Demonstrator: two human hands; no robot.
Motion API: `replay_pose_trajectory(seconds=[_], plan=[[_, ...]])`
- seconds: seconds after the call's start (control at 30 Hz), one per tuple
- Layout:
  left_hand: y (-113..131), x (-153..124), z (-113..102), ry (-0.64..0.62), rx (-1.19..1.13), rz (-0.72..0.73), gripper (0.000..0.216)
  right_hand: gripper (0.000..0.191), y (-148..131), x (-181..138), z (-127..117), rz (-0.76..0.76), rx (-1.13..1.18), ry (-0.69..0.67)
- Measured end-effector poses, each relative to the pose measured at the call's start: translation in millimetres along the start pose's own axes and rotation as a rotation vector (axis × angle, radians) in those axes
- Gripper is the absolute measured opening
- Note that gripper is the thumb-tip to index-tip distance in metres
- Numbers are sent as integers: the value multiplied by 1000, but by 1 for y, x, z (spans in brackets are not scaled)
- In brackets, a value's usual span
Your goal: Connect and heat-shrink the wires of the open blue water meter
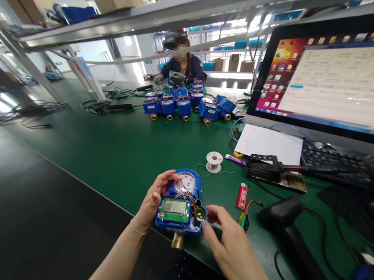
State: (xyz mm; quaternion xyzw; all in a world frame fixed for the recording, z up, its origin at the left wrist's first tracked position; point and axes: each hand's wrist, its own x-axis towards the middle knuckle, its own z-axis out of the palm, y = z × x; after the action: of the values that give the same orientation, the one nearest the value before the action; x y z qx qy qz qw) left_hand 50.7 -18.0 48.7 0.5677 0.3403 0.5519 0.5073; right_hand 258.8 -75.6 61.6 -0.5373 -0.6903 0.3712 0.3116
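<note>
An open blue water meter (180,203) with a round dial, a green circuit board and coloured wires rests at the near edge of the green bench (128,149). My left hand (153,198) is wrapped round its left side, thumb on the dial rim. Fingers of my right hand (227,243) are bent and pinch at a small black round part on the meter's right side. A brass fitting (177,240) sticks out below the meter.
A wire spool (214,161), red lighter (242,196), black barcode scanner (287,227), a black tool on paper (266,167), keyboard (353,168) and monitor (342,74) lie to the right. Several blue meters (185,104) stand farther back, where another person (180,65) works.
</note>
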Motion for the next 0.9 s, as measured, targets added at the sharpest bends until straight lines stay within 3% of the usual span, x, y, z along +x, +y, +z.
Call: replay_pose_trajectory(seconds=[0.13, 0.37, 0.5, 0.67, 0.9], plan=[[11, 10, 0, -7, 23, -12, 68, 24, -4, 26, -7, -105, 38, 98], [22, 24, 6, 166, 89, -56, 39, 11, -19, 58, -11, -120, 62, 55], [33, 27, 10, 110, 144, -79, 38, 12, -27, 64, -13, -125, 118, 40], [49, 29, 18, -16, 238, -198, 35, 17, -32, 77, -11, -98, 358, -115], [46, 30, 15, 47, 345, -280, 21, 18, -29, 92, -10, -42, 374, -188]])
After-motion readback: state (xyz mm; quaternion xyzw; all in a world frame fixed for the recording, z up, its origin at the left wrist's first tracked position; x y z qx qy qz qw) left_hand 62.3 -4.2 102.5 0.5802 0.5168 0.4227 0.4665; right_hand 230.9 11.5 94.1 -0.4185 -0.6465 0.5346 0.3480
